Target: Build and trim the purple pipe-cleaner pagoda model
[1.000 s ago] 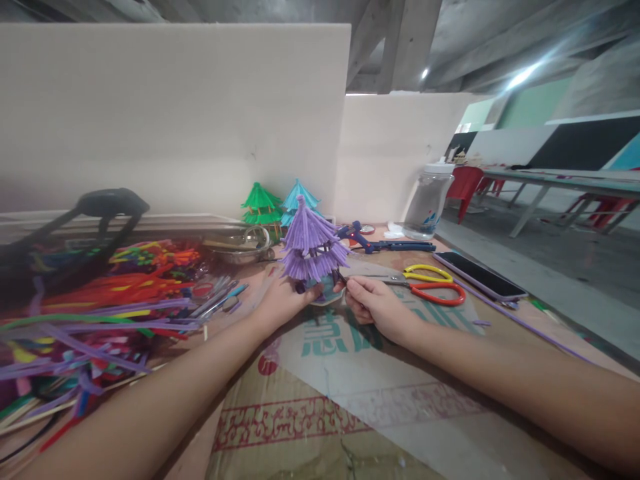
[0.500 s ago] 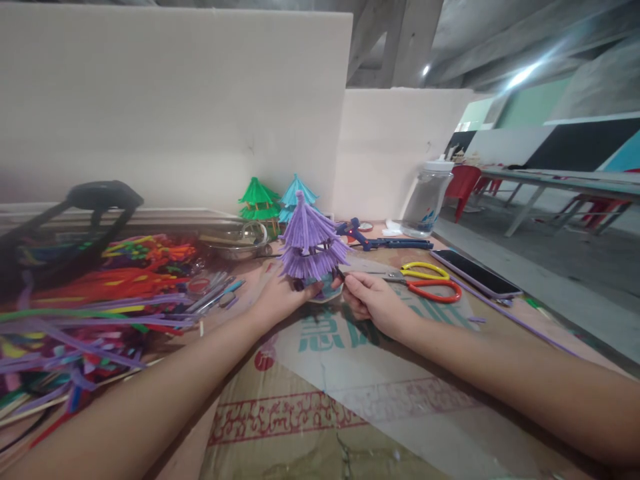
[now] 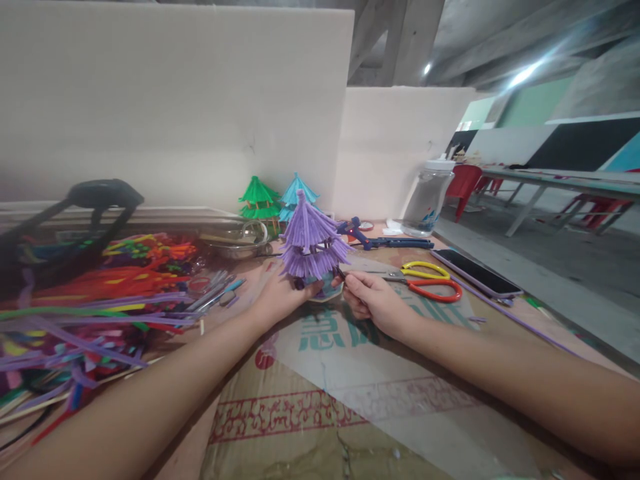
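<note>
A purple two-tiered pavilion [image 3: 311, 233] made of fuzzy stems stands upright on a small pale base in the middle of the work surface. My left hand [image 3: 287, 298] is closed on its lower part, with the thumb across the front of the base. Close to the pavilion's right side, my right hand [image 3: 364, 293] pinches a small dark thing, too small to name, its tip against the lower tier's edge. Scissors [image 3: 434, 280] with yellow and red handles lie just beyond my right hand.
Green [image 3: 259, 198] and light blue [image 3: 297, 193] pavilions stand behind. Colourful fuzzy stems [image 3: 100, 320] and a metal bowl [image 3: 235, 243] are at left. A blue glue gun [image 3: 363, 235], pliers [image 3: 405, 243], a phone [image 3: 475, 272] and a water bottle [image 3: 429, 200] sit at right.
The purple pavilion has shifted or turned very slightly to the right. Both hands keep nearly the same place and grip.
</note>
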### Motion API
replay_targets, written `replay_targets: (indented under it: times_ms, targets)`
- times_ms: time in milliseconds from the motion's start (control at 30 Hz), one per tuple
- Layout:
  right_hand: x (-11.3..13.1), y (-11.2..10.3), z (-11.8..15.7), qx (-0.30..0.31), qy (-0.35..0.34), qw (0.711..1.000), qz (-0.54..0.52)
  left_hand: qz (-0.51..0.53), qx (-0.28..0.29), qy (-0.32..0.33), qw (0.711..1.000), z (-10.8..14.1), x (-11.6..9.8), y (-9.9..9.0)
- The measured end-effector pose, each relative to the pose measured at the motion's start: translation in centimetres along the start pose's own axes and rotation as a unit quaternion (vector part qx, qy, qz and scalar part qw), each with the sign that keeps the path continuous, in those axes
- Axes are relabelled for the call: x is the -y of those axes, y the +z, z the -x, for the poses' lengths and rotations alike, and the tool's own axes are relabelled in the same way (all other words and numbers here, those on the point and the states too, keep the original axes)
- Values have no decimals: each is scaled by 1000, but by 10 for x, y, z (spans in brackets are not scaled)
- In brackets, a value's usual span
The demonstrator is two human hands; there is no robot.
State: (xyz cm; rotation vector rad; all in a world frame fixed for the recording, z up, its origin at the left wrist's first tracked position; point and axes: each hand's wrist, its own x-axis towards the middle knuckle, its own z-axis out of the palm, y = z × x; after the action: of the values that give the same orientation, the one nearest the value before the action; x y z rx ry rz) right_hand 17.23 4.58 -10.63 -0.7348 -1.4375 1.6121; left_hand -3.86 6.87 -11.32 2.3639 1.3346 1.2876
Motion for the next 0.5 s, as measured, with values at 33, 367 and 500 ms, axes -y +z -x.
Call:
replay_targets:
  times_ms: [33, 367, 500]
  targets:
    - [-1, 0, 0, -1, -1, 1000, 2, 1, -3, 1, 1000, 0, 0, 0]
    - [-1, 0, -1, -4, -5, 1000, 20, 1, 2, 2, 1000, 0, 3, 2]
    - [-2, -1, -1, -8, -3, 1000, 23, 2, -1, -8, 1000, 0, 2, 1]
